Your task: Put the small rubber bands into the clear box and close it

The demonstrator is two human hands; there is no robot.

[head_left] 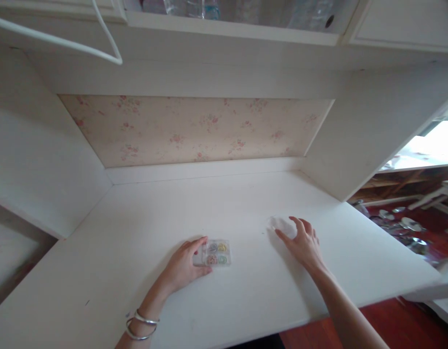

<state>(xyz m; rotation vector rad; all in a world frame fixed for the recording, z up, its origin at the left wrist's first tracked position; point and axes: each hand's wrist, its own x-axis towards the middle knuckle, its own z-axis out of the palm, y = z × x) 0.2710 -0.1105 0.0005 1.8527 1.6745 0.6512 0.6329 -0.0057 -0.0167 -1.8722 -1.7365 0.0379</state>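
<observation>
My left hand (185, 264) is curled around the left end of a small clear plastic compartment box (229, 253) lying flat on the white desktop. Its thumb and fingers rest against opposite edges of the box. Small ring-shaped coils, grey, yellow, reddish and green, sit in separate compartments. To the right, my right hand (300, 240) is low over the desktop with thumb and fingers apart. Just beyond its fingertips is a clear, roundish, see-through piece (283, 225); its kind is hard to make out, and I cannot tell whether the fingers touch it.
White side panels and a floral-papered back wall (209, 131) enclose the desktop (194, 208). An overhead shelf (231, 29) holds clear bottles, and a white cable (64, 43) hangs at upper left. Shiny metal items (409, 225) stand beyond the right edge above a red floor.
</observation>
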